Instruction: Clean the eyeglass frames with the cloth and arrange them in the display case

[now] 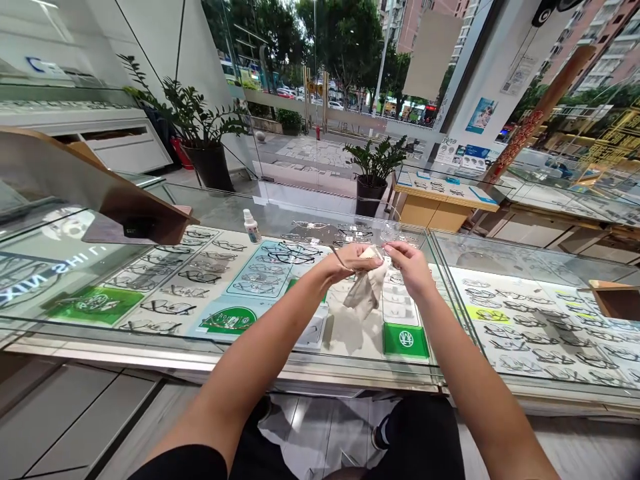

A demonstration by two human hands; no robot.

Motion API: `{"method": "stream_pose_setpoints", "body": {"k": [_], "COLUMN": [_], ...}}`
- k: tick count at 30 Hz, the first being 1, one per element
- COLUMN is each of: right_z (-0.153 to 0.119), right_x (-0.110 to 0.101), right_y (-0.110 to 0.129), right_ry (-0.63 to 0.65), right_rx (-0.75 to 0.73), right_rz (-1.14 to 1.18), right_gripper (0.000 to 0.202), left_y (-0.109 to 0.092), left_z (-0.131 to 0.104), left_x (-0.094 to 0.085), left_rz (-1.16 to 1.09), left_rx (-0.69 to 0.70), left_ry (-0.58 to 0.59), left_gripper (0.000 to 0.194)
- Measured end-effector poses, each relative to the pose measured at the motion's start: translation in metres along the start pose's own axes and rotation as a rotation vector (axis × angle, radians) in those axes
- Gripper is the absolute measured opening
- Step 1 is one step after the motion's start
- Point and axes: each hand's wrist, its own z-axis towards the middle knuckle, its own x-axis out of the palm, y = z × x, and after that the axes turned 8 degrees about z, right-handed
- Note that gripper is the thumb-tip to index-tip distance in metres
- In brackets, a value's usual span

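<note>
Above the glass counter, my left hand is closed on a beige cleaning cloth, whose loose end hangs down. My right hand pinches a pair of eyeglasses close to my left fingertips. The cloth is folded against the glasses there, and most of the frame is hidden by fingers and cloth. A white spray bottle stands on the counter, beyond my left forearm.
Several eyeglasses lie in rows inside the glass display counter, with a green card below my hands. A brown panel juts in at left. Potted plants stand beyond the counter, and a wooden display table at right.
</note>
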Motion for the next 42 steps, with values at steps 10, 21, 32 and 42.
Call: {"method": "stream_pose_setpoints", "body": {"k": [10,21,32,42], "right_z": [0.006,0.004,0.0,0.001], "right_x": [-0.011,-0.01,-0.008,-0.008], "right_y": [-0.025,-0.025,-0.024,-0.017], "right_ry": [0.008,-0.005,0.034,-0.014], "right_rx": [-0.007,-0.002,0.061,0.089], "right_rz": [0.149,0.176,0.207,0.28], "right_gripper": [0.03,0.035,0.035,0.03], "left_y": [0.015,0.011,0.017,0.021], "left_z": [0.007,0.008,0.01,0.009], "left_x": [-0.001,-0.001,0.014,0.011], "left_rz": [0.009,0.203,0.035,-0.121], "left_rx": [-0.041,-0.185,-0.06,-0.007], "left_ry": [0.087,0.003,-0.088,0.018], "left_gripper": [0.059,0.076,0.067,0.056]}}
